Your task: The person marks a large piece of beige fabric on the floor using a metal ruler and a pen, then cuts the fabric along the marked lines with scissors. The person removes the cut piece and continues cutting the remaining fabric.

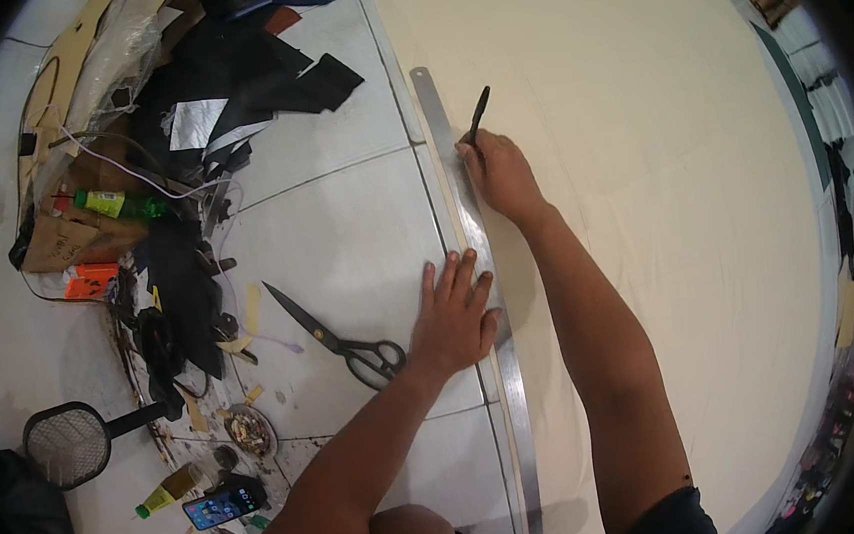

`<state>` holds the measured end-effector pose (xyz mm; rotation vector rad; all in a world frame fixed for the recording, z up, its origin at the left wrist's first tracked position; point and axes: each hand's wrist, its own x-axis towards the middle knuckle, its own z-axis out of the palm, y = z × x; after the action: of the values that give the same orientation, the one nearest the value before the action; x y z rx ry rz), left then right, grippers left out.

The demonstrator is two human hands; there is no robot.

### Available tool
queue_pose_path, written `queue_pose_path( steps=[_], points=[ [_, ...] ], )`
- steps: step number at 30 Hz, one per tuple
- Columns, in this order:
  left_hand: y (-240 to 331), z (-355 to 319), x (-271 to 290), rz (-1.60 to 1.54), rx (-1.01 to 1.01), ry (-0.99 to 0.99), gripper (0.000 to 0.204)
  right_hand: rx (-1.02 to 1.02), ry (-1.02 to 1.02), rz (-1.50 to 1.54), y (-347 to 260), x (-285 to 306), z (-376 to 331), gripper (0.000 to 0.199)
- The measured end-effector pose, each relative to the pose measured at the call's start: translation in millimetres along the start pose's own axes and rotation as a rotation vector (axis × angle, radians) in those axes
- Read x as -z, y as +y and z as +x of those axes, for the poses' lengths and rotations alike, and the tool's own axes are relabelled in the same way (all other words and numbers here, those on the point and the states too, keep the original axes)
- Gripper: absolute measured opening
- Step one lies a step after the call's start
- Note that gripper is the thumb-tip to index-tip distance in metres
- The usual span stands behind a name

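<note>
So the right hand [508, 175] has a slim black pen [480, 112] gripped upright, right by a long, flat silver metal ruler [471, 198]. The ruler lies along the left margin of a big, smooth cream-coloured sheet [686, 247]. The left hand [453, 310] isn't grasping anything, just spread flat with its thumb-side fingers over the ruler. Pressure's only around the middle, so I'd guess a sideways nudge from the pen could pivot the far end. Also, black-handled metal scissors [324, 335] sit just beside the left wrist, easy to bump if that arm slides.
</note>
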<state>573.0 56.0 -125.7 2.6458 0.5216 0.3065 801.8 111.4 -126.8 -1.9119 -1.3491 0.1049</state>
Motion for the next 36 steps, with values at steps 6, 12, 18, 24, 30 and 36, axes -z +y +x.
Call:
queue_pose_path(
  steps=[6, 12, 18, 24, 30, 36],
  points=[
    [-2, 5, 8, 0.013, 0.029, -0.067, 0.05, -0.035, -0.007, -0.016, 20, -23, 84, 0.022],
    [-2, 7, 11, 0.002, 0.043, -0.089, 0.048, -0.024, 0.027, 0.059, 35, -36, 131, 0.021],
    [-4, 7, 9, -0.003, 0.043, -0.077, 0.047, -0.099, 0.035, 0.047, 37, -44, 141, 0.019],
    [-1, 8, 6, 0.054, 0.021, -0.077, 0.047, -0.003, 0.1, -0.056, 38, -42, 131, 0.02],
    [-6, 6, 3, 0.04, 0.027, -0.066, 0.05, -0.088, 0.015, -0.206, 7, -25, 70, 0.022],
    [4, 8, -3, -0.024, 0.04, -0.134, 0.056, -0.193, 0.034, -0.098, -33, 29, -93, 0.024]
  ],
)
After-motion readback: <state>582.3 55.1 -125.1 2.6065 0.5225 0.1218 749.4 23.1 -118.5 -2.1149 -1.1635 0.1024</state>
